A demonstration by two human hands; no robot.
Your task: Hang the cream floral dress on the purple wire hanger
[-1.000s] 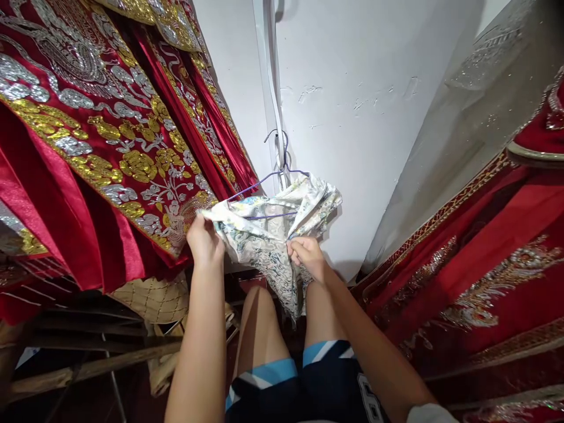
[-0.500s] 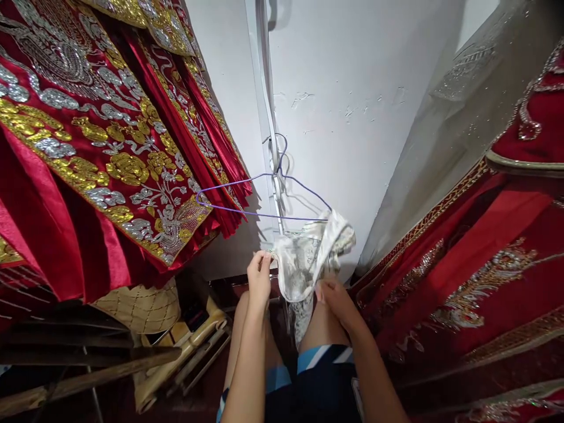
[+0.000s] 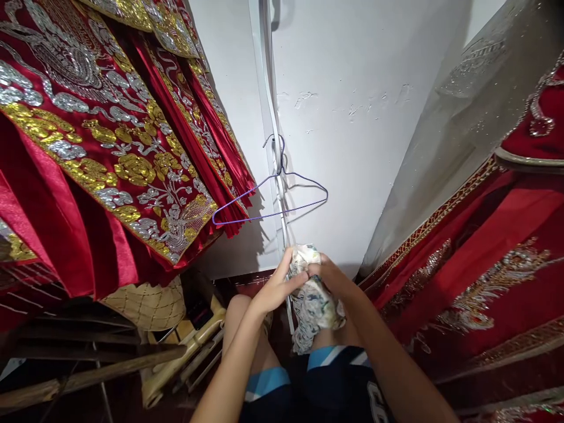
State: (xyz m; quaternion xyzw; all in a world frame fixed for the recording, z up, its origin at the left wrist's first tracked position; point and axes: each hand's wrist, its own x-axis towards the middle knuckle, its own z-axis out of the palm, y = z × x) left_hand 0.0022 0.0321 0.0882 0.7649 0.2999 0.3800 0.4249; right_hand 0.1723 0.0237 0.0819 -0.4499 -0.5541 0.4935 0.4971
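Note:
A pale, patterned cloth garment (image 3: 319, 305) is bunched up between my two hands, its fringed lower part hanging over my lap. My left hand (image 3: 284, 282) grips its left side, thumb and fingers closed on the fabric. From the right, my right hand (image 3: 328, 275) is closed on the upper part of the same cloth. Which kind of garment it is, I cannot tell from its folds. Just above hangs a purple wire hanger (image 3: 264, 217) with nothing on it, hooked on a white strip (image 3: 269, 88) by the wall.
Red costumes with gold and silver sequins (image 3: 136, 170) hang at the left. More red beaded cloth (image 3: 480, 264) hangs at the right beside a sheer grey veil (image 3: 445, 129). A bamboo chair (image 3: 194, 346) stands at lower left. Ahead is a white wall (image 3: 343, 70).
The pale garment has come off the right end of the hanger and down into my hands, which moved closer together. The hanger has swung and now hangs bare.

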